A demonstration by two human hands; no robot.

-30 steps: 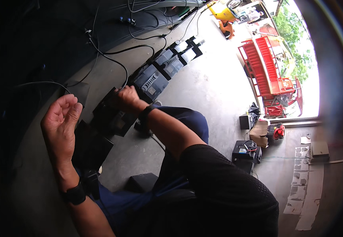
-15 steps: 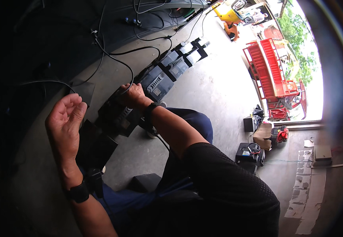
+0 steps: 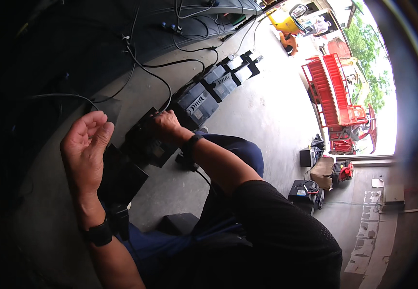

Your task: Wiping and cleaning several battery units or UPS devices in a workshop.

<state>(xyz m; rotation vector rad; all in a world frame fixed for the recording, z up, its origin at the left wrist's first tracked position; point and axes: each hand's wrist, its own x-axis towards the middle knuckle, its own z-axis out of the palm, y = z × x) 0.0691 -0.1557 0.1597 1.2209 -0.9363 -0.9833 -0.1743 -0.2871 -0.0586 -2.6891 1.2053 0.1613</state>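
Observation:
A row of black box-shaped units, apparently batteries (image 3: 197, 105), runs diagonally over the floor. At the near part of the row, my right hand (image 3: 166, 125) is closed at the top of a dark unit (image 3: 148, 147). A black cable (image 3: 166, 84) loops down into its fingers; the cable's end is hidden there. My left hand (image 3: 84, 156) is raised to the left, palm partly turned toward me, its fingers loosely curled and the thumb apart. Nothing shows in it. Another thin cable (image 3: 59, 97) passes behind its fingertips. Below lies a dark box (image 3: 127, 180), close to my left wrist.
A dark cabinet-like surface (image 3: 88, 43) with several hanging cables stands at the upper left. To the right, a red vehicle (image 3: 327, 91) is by the bright doorway. Black boxes (image 3: 305, 190) and a cardboard box (image 3: 322, 172) sit on the floor at right.
The whole view has shifted slightly, so the scene sits a little further right. My right hand stays at the cable and unit, slightly lower against the row. My left hand keeps its curled shape.

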